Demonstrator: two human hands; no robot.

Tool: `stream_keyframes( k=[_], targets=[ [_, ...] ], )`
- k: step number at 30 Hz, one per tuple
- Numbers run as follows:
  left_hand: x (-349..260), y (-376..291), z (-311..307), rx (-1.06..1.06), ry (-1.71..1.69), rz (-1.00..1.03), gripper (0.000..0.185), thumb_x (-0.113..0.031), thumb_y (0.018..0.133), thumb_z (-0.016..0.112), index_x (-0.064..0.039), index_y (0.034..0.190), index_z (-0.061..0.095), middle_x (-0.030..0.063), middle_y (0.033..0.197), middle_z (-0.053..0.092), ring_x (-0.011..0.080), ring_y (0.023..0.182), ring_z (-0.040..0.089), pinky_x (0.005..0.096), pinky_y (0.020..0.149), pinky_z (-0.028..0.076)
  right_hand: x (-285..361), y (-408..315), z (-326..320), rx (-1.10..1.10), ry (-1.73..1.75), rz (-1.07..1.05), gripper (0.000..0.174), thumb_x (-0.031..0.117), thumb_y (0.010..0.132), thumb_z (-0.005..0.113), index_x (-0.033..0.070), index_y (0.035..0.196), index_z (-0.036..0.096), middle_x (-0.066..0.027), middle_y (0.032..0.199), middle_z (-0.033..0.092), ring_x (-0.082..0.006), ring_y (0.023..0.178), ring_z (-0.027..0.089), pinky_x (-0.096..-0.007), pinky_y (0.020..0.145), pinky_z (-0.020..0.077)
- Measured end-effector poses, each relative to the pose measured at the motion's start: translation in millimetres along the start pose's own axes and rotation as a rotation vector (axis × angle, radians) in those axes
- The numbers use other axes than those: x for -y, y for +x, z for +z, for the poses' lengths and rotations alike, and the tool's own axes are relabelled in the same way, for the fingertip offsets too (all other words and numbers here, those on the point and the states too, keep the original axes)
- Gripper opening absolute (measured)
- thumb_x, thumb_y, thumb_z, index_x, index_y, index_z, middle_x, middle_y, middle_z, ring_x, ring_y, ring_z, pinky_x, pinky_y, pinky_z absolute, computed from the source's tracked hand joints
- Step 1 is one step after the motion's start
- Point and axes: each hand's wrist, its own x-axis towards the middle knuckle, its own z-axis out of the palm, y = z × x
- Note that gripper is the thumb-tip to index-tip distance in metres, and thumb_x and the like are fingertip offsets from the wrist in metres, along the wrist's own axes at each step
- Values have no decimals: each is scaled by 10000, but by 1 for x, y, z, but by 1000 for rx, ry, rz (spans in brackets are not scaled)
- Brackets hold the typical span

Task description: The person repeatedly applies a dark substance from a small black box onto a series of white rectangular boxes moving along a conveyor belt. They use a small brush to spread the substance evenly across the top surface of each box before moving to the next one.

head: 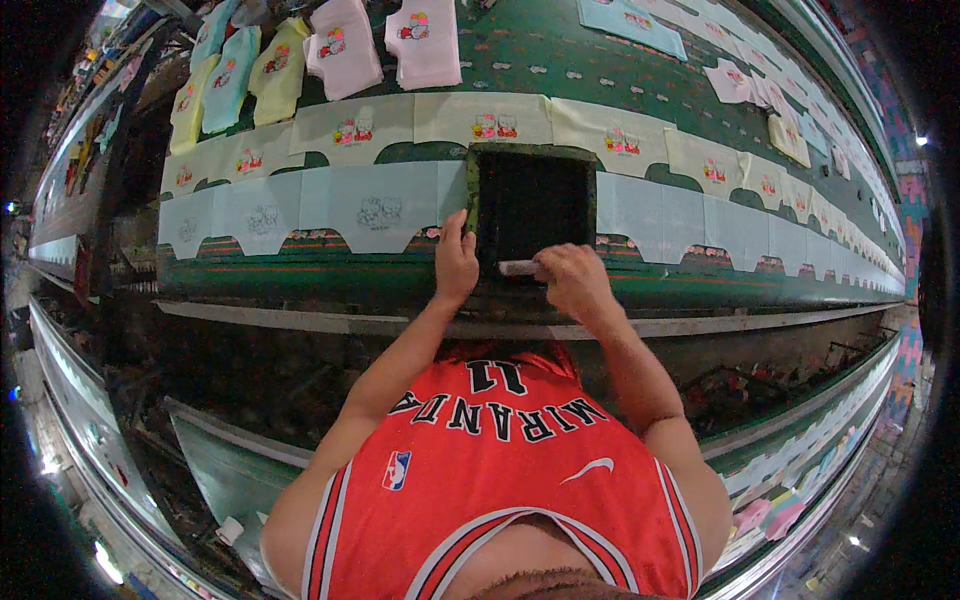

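A screen-printing frame [532, 150] with a dark, ink-covered mesh lies on the row of pale blue cut fabric pieces [651, 214]. My left hand [456, 259] rests against the frame's left side, its fingers along the edge. In my right hand [574, 277] is a light-coloured squeegee [519, 268], held at the near end of the mesh. Left of the frame, the blue pieces bear black outline prints of two cartoon figures [379, 213]. To its right the blue pieces show no print. The fabric under the frame is hidden.
Behind lies a row of pale yellow pieces [495, 112] with coloured prints. Stacks of printed pink pieces [424, 45] and yellow pieces [279, 71] sit at the far left of the long green table [337, 274]. A rail [360, 324] runs along its near edge. Another table [232, 450] stands behind me.
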Motion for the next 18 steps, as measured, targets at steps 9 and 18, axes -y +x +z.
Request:
stream_keyframes(
  k=[9, 18],
  targets=[
    [8, -1, 2, -4, 40, 52, 395, -55, 1009, 545, 21, 1396, 523, 237, 1396, 561, 434, 1299, 528, 467, 1095, 424, -46, 99, -4, -160, -128, 61, 176, 78, 792, 690, 86, 968, 685, -83, 983, 722, -313, 949, 671, -468, 820, 510],
    [9, -1, 3, 14, 30, -7, 388, -36, 996, 550, 21, 1380, 531, 244, 1382, 570, 435, 1293, 532, 463, 1094, 427, 17, -23, 23, -148, -126, 77, 375, 23, 724, 659, 68, 1097, 658, -86, 1161, 695, -288, 1110, 642, -458, 936, 479]
  ],
)
